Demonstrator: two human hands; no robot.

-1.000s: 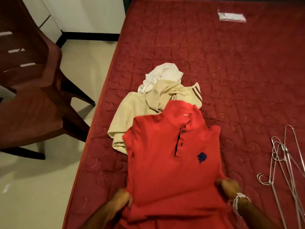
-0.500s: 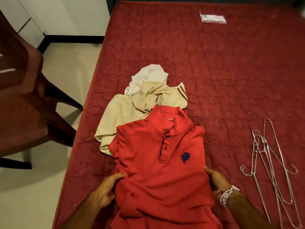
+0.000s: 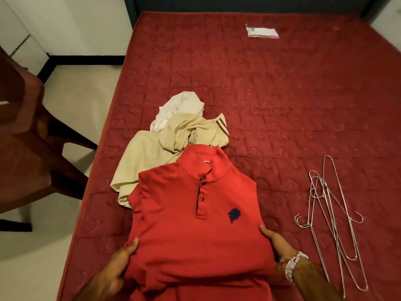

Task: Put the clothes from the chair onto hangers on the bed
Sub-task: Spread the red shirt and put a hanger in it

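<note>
The red polo shirt (image 3: 195, 231) is pinched at its sides by the left hand (image 3: 118, 266) and right hand (image 3: 276, 243), both grips closed, presumably to be flattened for the hangers (image 3: 332, 216) at 3 o'clock.

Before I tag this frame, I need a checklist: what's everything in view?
polo: one, red, near edge of bed, overlapping shirt.
shirt: one, beige, bed, partly under polo.
garment: one, white, bunched beyond shirt.
hangers: several, tangled, silver wire, bed, right of polo.
packet: one, whitish, bed's far end.
bed: one, dark red.
chair: one, brown, floor at left.
bracelet: one, white beads, right wrist.
hands: two, left hand and right hand gripping polo's sides.
</note>
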